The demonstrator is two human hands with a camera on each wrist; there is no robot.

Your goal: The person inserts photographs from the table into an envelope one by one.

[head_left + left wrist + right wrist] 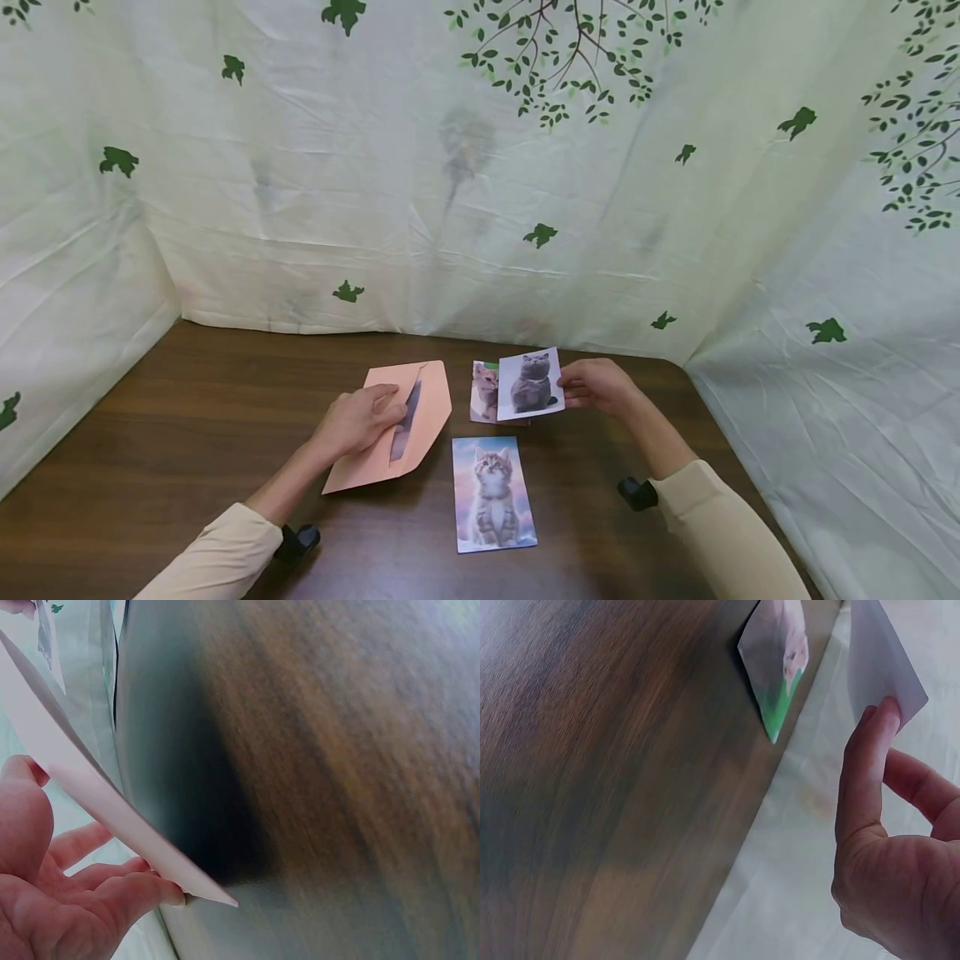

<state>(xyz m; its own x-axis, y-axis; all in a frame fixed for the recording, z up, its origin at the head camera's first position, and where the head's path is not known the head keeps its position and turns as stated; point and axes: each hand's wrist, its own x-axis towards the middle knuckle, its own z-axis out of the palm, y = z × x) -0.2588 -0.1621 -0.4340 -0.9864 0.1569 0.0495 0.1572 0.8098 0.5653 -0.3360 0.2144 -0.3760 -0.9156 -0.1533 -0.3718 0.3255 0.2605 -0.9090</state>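
Observation:
My left hand (363,425) grips a peach envelope (435,408), thumb on the front near its opening. A greyish picture (406,427) shows through that opening. In the left wrist view the fingers (124,896) lie behind the envelope, which appears edge-on. With its fingertips my right hand (596,385) pinches the right edge of a photo card (531,387) of a grey cat. This card is raised over a kitten photo (483,390) with a green corner, covering part of it. Nearer me lies a bigger picture (495,496) of a striped kitten on a pastel sky.
Everything is on a dark brown wooden table (187,433). A white curtain (390,208) with green leaf prints hangs behind the table and along both sides. Each wrist wears a small black device (637,493).

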